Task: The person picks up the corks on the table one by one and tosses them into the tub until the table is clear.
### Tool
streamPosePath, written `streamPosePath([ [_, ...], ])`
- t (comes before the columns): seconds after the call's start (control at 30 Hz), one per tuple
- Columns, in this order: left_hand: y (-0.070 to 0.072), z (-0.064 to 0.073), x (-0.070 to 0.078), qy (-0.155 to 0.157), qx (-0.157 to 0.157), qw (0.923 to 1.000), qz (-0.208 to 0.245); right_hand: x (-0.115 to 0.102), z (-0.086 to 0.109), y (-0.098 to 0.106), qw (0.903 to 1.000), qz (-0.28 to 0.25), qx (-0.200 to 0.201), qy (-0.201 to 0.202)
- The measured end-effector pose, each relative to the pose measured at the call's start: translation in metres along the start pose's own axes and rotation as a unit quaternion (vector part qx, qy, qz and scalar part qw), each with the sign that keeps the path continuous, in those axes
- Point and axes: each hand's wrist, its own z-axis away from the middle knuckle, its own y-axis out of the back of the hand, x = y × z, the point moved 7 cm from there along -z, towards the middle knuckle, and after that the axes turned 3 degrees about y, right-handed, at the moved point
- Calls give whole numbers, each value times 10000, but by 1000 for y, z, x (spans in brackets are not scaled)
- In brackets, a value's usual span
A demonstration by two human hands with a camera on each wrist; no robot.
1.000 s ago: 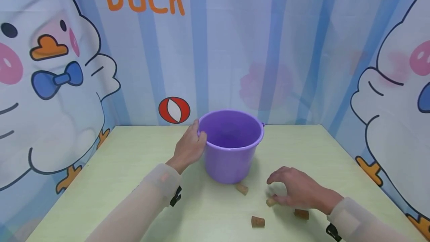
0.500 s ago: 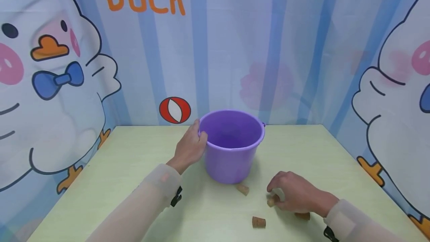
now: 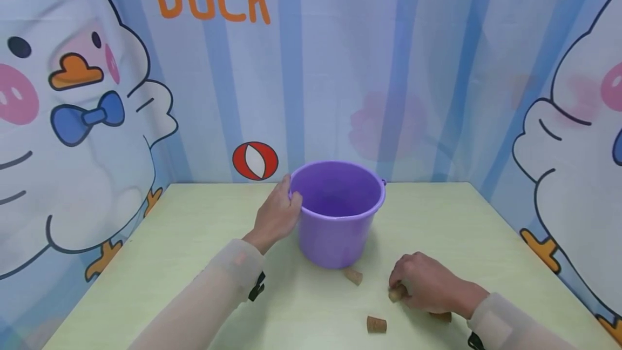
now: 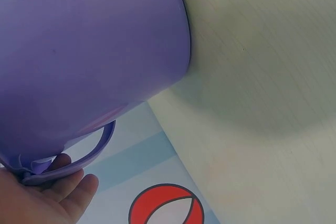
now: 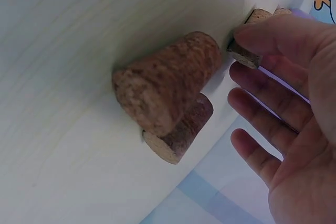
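A purple bucket (image 3: 335, 242) stands upright on the table. My left hand (image 3: 277, 212) grips its rim at the left side; in the left wrist view, fingers (image 4: 81, 195) of that hand lie at the bucket's handle (image 4: 102, 145). Low over the table, to the bucket's right, my right hand (image 3: 430, 285) pinches a cork stopper (image 3: 397, 293) between thumb and fingers. In the right wrist view the thumb covers part of this cork (image 5: 244, 56). Another cork (image 3: 440, 317) lies partly hidden below the right hand.
One loose cork (image 3: 353, 275) lies right by the bucket's base, and another (image 3: 376, 324) is nearer the front. Behind the pale table (image 3: 204, 263) hangs a striped curtain (image 3: 325, 58) with duck prints.
My right hand has lowered slightly and its thumb and fingers have closed onto the cork. The left hand keeps its hold on the bucket, which stays in place.
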Motion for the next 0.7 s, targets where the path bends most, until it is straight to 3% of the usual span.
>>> streamPosePath([
  [0.33, 0, 0, 0, -48, 2, 10000, -33, 0, -2, 3, 9999, -154, 54, 18],
  [0.7, 0, 1, 1, -90, 59, 9999, -90, -5, -5, 26, 9989, -90, 470, 4],
])
